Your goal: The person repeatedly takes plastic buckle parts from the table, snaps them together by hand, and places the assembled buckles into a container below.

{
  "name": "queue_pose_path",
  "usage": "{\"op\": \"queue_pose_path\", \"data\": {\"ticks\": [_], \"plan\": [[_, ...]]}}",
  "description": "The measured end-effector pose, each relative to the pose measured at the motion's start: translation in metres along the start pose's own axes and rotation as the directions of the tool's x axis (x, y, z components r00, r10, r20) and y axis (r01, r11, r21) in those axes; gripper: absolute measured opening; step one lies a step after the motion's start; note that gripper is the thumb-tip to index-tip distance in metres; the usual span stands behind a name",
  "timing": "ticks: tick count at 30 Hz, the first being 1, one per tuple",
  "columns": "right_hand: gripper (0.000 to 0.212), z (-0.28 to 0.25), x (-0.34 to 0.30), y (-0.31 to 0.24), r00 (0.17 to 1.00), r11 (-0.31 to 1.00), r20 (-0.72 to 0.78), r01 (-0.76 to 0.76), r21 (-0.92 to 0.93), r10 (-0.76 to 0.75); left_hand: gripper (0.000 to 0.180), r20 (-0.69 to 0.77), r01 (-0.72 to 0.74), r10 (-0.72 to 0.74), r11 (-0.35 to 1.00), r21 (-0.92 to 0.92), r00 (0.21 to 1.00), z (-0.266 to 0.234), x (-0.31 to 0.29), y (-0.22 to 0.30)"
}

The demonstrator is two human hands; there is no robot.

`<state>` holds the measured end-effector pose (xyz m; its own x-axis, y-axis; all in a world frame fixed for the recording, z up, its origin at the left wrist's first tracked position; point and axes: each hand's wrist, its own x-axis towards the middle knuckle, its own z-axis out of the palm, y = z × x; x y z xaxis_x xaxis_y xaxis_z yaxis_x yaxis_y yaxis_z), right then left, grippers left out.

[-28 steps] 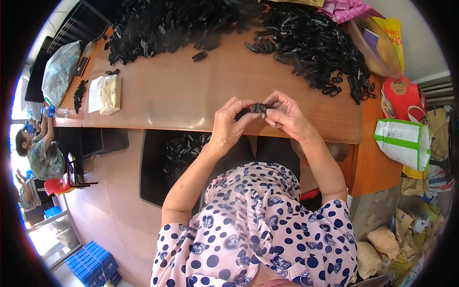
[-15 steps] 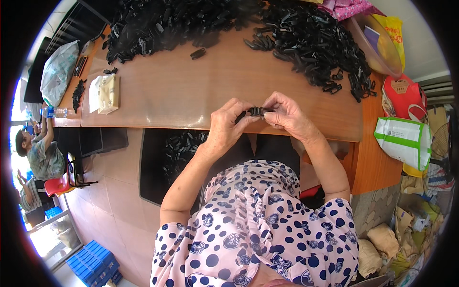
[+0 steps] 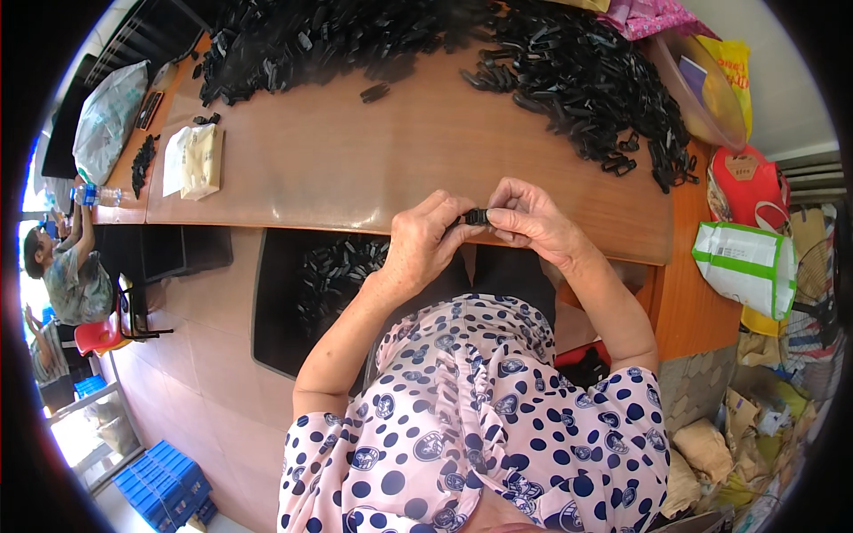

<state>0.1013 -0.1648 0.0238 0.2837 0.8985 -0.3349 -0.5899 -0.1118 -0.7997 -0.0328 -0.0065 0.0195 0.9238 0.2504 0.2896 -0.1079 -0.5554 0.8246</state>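
Observation:
Between both hands, just over the table's near edge, is a small black plastic buckle [image 3: 476, 217]. My left hand [image 3: 421, 235] pinches its left end with thumb and fingers, which partly cover it. On its right end, my right hand [image 3: 536, 226] presses with the thumb and curled fingers. Further back on the brown table [image 3: 355, 164] lies a loose black plastic piece [image 3: 375, 92]. Two big heaps of similar pieces spread behind it, one at the far left [image 3: 302, 49] and one at the far right [image 3: 582, 93].
Below the table edge, left of my legs, a black bin [image 3: 271, 324] holds more black pieces. A tissue pack [image 3: 203, 162] and a plastic bottle [image 3: 93, 194] are at left. Bags [image 3: 745, 266] and a plastic basin [image 3: 697, 89] line the right. Another person [image 3: 75, 275] sits far left.
The fingers of my right hand have shifted slightly on the buckle, and its two ends look closer together. The whole view has moved a little.

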Motion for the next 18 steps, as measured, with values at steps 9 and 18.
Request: {"op": "queue_pose_path", "data": {"ticks": [9,18], "plan": [[0.013,-0.002,0.006,0.009,0.979,0.977,0.04,-0.195,-0.089,0.2,0.019,0.035,-0.002,-0.002,0.993,0.12,0.999,-0.004,-0.017,0.003],[0.045,0.034,0.011,0.016,0.936,0.976,0.309,-0.115,-0.185,0.169,0.02,0.16,0.398,-0.402,0.626,-0.671,0.901,-0.022,-0.03,0.0]]}}
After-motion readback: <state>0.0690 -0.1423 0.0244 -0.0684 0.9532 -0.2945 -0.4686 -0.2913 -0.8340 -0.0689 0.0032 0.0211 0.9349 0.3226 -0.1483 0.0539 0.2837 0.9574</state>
